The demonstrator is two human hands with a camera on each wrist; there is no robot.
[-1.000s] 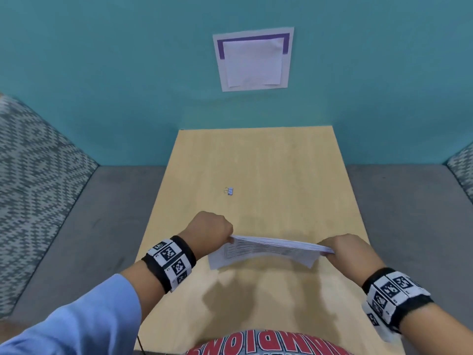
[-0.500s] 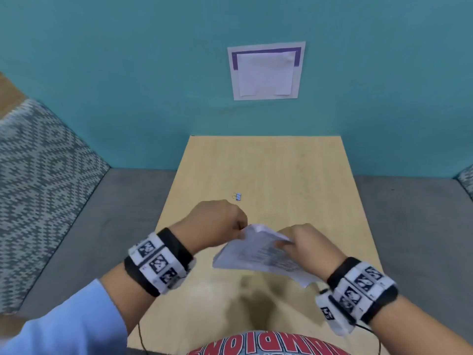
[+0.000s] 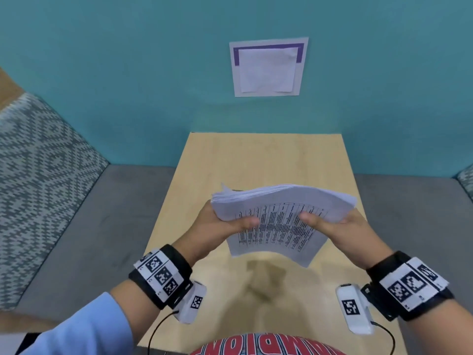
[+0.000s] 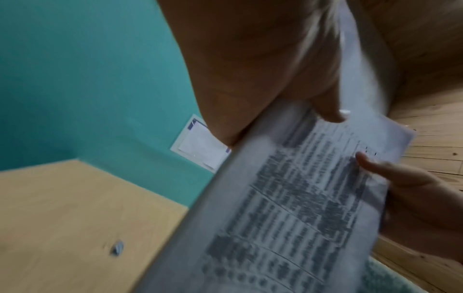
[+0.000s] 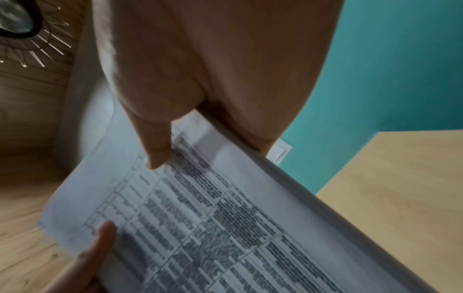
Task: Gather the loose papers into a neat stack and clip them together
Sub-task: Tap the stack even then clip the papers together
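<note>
White papers (image 3: 279, 221) now raised, apparently upright, both hands.

Partial red letters "MPION" upside down on shirt (image 3: 258, 345), papers' (image 3: 276, 226) print illegible

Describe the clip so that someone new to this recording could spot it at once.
Start at the wooden table set against the teal wall. On its bare top, to the left of the paper stack that both hands hold up, lies the clip. It is the only small bluish-grey thing lying loose on the wood.
</note>
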